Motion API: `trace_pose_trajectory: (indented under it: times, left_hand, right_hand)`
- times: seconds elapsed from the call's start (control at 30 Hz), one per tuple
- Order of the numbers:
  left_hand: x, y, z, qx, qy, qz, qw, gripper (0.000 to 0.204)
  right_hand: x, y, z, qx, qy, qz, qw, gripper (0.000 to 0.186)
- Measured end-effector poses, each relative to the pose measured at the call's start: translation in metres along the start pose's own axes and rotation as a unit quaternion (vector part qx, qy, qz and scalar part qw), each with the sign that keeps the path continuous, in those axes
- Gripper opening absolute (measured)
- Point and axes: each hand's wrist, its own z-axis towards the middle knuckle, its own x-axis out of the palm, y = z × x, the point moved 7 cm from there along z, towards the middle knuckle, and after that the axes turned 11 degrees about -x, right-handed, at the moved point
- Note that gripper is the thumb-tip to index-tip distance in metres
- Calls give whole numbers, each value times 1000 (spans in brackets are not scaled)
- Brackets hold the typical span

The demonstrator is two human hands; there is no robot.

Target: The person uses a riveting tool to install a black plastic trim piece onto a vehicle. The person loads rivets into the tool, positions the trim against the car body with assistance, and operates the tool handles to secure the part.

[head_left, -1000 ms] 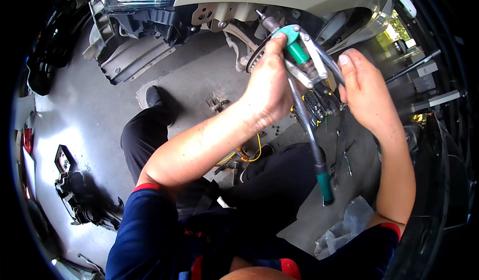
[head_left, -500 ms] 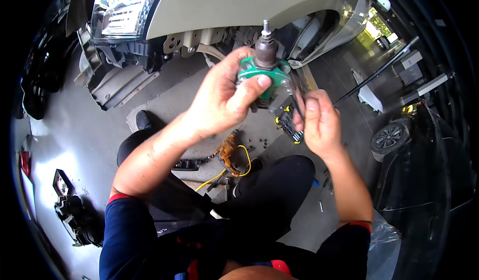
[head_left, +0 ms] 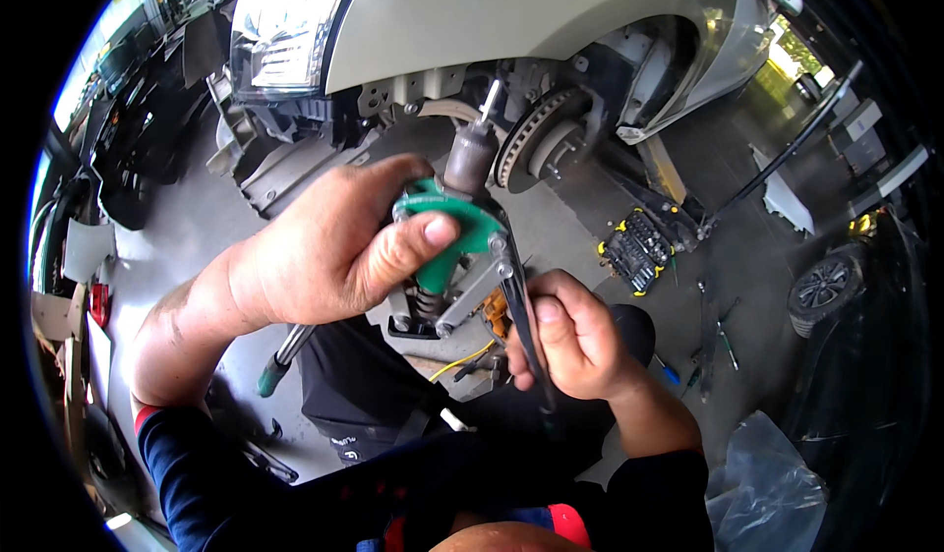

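Note:
My left hand [head_left: 334, 247] grips the green head of a two-lever hand riveter [head_left: 457, 220], its thumb lying across the green plate. The tool's grey metal nose [head_left: 470, 159] points up, tipped with a slim bright pin. My right hand [head_left: 560, 341] has its fingers wrapped round one long lever, partly blurred, below the head. The other lever, with a green grip [head_left: 271, 373], sticks out to the lower left, partly hidden under my left hand and wrist.
Ahead stands a car with a pale fender [head_left: 511, 6] and bare brake disc [head_left: 541, 139]. On the floor are an open socket set [head_left: 634, 252], an orange drill [head_left: 495, 314] and a plastic sheet [head_left: 767, 483]. Dark body parts [head_left: 128, 129] lie at left; a wheel [head_left: 824, 291] is right.
The riveter has turned nose-up and moved left and lower with my hands. Its loose lever has swung round to the lower left. More of the brake disc shows.

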Motion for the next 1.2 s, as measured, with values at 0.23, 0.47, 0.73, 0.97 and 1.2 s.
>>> trace_pose_trajectory:
  times: [0.23, 0.47, 0.73, 0.97, 1.2]
  left_hand:
    - [68, 67, -19, -27, 108, 148, 983, 73]
    - [86, 100, -17, -30, 140, 121, 982, 72]
    - [93, 98, -16, -14, 152, 135, 979, 68]
    - [85, 97, -17, -6, 130, 114, 985, 67]
    - [83, 101, -18, -21, 137, 126, 982, 65]
  right_hand:
    - [-14, -47, -44, 155, 79, -78, 982, 26]
    - [-37, -56, -9, 95, -24, -70, 993, 23]
    - [-14, -26, 77, -27, 46, 37, 998, 19]
    - [-37, -6, 105, -137, -60, 86, 985, 16]
    - [-40, -34, 100, -69, -80, 106, 989, 22]
